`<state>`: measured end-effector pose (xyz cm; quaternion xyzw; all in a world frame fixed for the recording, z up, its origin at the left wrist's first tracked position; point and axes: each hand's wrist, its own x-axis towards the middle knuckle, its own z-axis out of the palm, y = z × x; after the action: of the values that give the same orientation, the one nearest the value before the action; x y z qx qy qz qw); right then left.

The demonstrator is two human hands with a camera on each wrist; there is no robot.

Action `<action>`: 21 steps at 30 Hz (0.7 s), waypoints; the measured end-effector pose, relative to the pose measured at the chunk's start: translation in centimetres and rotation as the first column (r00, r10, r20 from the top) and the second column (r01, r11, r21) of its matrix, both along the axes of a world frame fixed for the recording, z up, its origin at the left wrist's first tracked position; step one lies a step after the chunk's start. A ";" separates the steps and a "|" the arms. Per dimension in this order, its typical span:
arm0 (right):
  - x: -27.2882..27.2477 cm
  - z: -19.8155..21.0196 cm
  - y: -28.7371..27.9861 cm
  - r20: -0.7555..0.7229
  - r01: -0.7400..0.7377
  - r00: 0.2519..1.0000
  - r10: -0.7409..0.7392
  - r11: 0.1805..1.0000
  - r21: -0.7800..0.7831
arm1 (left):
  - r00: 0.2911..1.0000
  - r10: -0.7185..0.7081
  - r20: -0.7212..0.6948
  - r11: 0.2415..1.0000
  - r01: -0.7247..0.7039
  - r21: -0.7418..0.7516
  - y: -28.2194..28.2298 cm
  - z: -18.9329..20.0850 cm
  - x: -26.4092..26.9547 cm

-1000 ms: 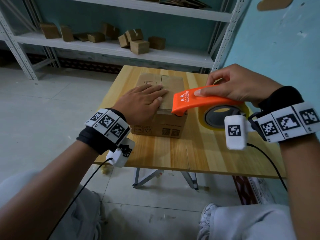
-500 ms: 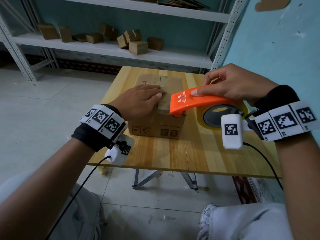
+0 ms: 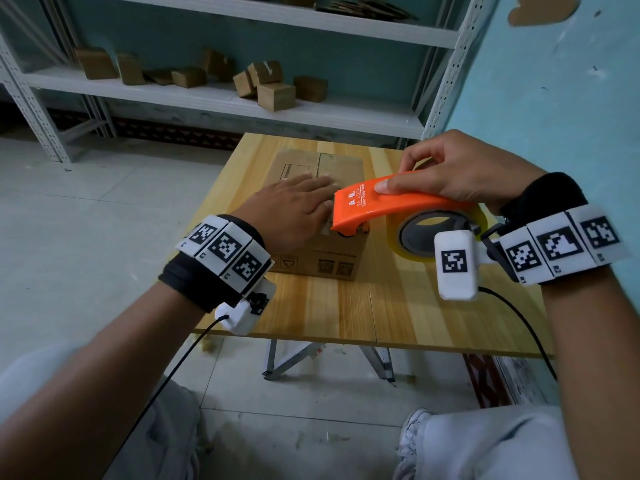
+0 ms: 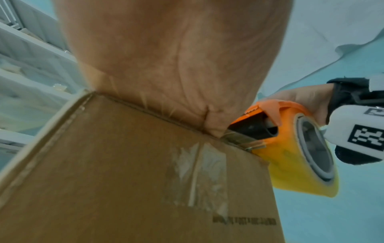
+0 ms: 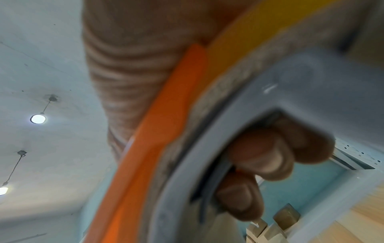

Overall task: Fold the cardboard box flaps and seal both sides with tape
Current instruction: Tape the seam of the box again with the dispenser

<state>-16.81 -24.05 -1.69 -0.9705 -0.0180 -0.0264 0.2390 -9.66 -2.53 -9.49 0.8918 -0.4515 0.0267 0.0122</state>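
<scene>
A brown cardboard box (image 3: pixel 322 261) stands on the wooden table (image 3: pixel 374 306) with its top flaps folded down. My left hand (image 3: pixel 294 209) lies flat on the box top, fingers straight, pressing the flaps. My right hand (image 3: pixel 446 171) grips an orange tape dispenser (image 3: pixel 388 202) with a yellowish tape roll (image 3: pixel 429 237); its front end sits at the box's near top edge. In the left wrist view the dispenser (image 4: pixel 268 121) meets the box edge beside my palm, and clear tape (image 4: pixel 207 172) runs down the box's front face (image 4: pixel 116 180). In the right wrist view my fingers (image 5: pixel 268 152) curl through the roll's core.
A white metal shelf (image 3: pixel 221 102) behind the table holds several small cardboard boxes (image 3: pixel 273 95). A teal wall (image 3: pixel 554 98) rises close on the right. The table's near edge (image 3: pixel 346 337) faces my knees, with tiled floor to the left.
The dispenser's front end has moved toward me and down, from over the box top to its near top edge. My left hand stays flat on the flaps.
</scene>
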 end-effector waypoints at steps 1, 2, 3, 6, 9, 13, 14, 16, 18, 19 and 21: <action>0.0 0.0 0.0 -0.001 -0.001 1.000 0.001 1.000 0.001 | 1.000 0.010 0.017 1.000 -0.010 0.002 -0.2 0.0 -0.1; 0.1 0.0 -0.1 -0.001 -0.002 1.000 0.002 1.000 0.005 | 1.000 0.020 0.008 1.000 -0.020 -0.016 -0.4 0.1 -0.3; 0.1 -0.1 -0.1 -0.002 -0.002 1.000 0.002 1.000 0.009 | 0.998 0.051 -0.039 0.996 -0.053 -0.070 -0.6 0.2 -0.5; 0.1 -0.1 -0.2 0.003 -0.006 1.000 0.006 1.000 0.015 | 0.980 0.089 -0.177 0.972 -0.124 -0.198 -0.9 0.3 -0.8; 0.1 -0.2 -0.3 0.003 -0.007 1.000 0.007 1.000 0.019 | 0.975 0.093 -0.201 0.972 -0.133 -0.196 -0.7 0.0 -0.6; 0.1 -0.1 -0.4 -0.005 -0.001 1.000 0.001 1.000 0.016 | 0.970 0.081 -0.230 0.964 -0.134 -0.228 -0.5 -0.3 0.0; 0.1 -0.1 -0.4 -0.007 -0.001 1.000 0.001 1.000 0.019 | 0.970 0.080 -0.229 0.963 -0.134 -0.234 -0.5 -0.4 0.1; 0.1 -0.1 -0.5 -0.011 -0.003 1.000 0.003 1.000 0.020 | 0.972 0.089 -0.219 0.961 -0.142 -0.236 -0.7 -0.5 0.2; 0.2 -0.1 -0.5 -0.011 -0.003 1.000 0.003 1.000 0.015 | 0.971 0.115 -0.211 0.960 -0.163 -0.229 -0.9 -0.5 0.0; 0.2 -0.1 -0.5 -0.011 -0.002 1.000 0.002 1.000 0.013 | 0.970 0.130 -0.206 0.959 -0.176 -0.222 -1.0 -0.4 0.0; 0.2 -0.2 -0.5 -0.012 -0.003 1.000 0.003 1.000 0.009 | 0.970 0.149 -0.190 0.962 -0.187 -0.200 -1.1 -0.3 -0.2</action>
<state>-16.61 -24.57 -1.84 -0.9695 -0.0181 -0.0203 0.2436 -9.85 -3.67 -9.78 0.9192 -0.3657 -0.0011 0.1460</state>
